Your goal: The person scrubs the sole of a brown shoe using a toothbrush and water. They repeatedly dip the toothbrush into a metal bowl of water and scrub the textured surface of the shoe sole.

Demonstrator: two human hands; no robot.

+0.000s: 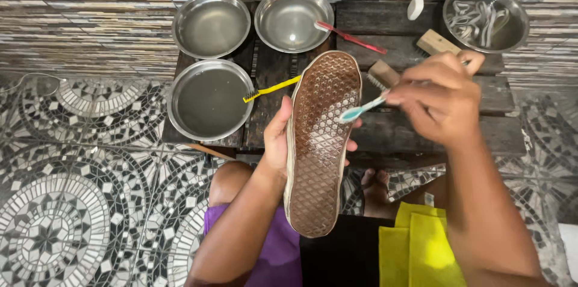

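Note:
My left hand (278, 138) grips a shoe (319, 142) from underneath, sole up, so its brown waffle-patterned tread faces me. My right hand (438, 97) holds a teal toothbrush (361, 108), whose bristle head rests on the right edge of the sole near the middle. The shoe's upper is hidden below the sole.
A low dark wooden table (415, 124) carries three steel bowls of water (211, 25) (293, 19) (209, 99), a yellow-handled brush (271, 89), a red toothbrush (349, 37), two wooden scrub brushes (438, 43), a white soap piece (415, 8) and a bowl of laces (485, 19). Yellow cloths (418, 248) lie on my lap.

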